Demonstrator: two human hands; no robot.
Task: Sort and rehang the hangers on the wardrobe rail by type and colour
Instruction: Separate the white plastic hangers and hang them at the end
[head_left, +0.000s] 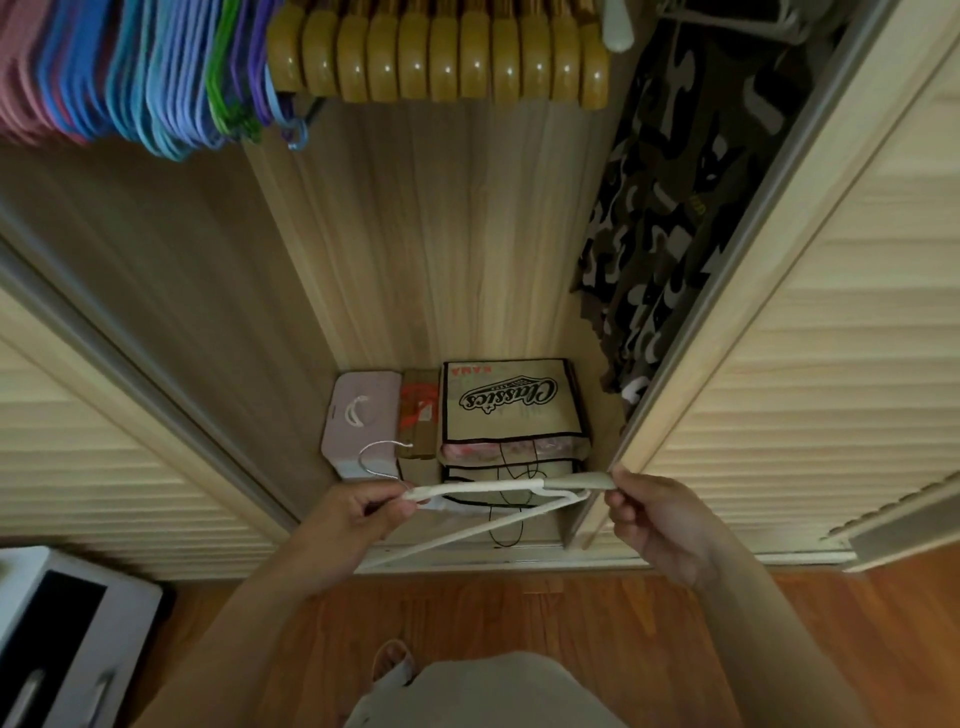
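I hold a white plastic hanger (488, 488) with a metal hook flat in front of the open wardrobe. My left hand (358, 514) grips it near the hook end. At the other end, my right hand (654, 514) pinches the tip of its shoulder. Up on the rail hang several wooden hangers (441, 62) in a tight row in the middle. Left of them hang thin coloured hangers (135, 78) grouped pink, blue, green and purple. One white hanger end (618, 26) shows right of the wooden row.
A camouflage garment (685, 208) hangs at the right inside the wardrobe. Bags and boxes (509, 410) lie on the wardrobe floor. Louvred sliding doors (831, 338) flank the opening. A white cabinet (62, 623) stands at the lower left on the wooden floor.
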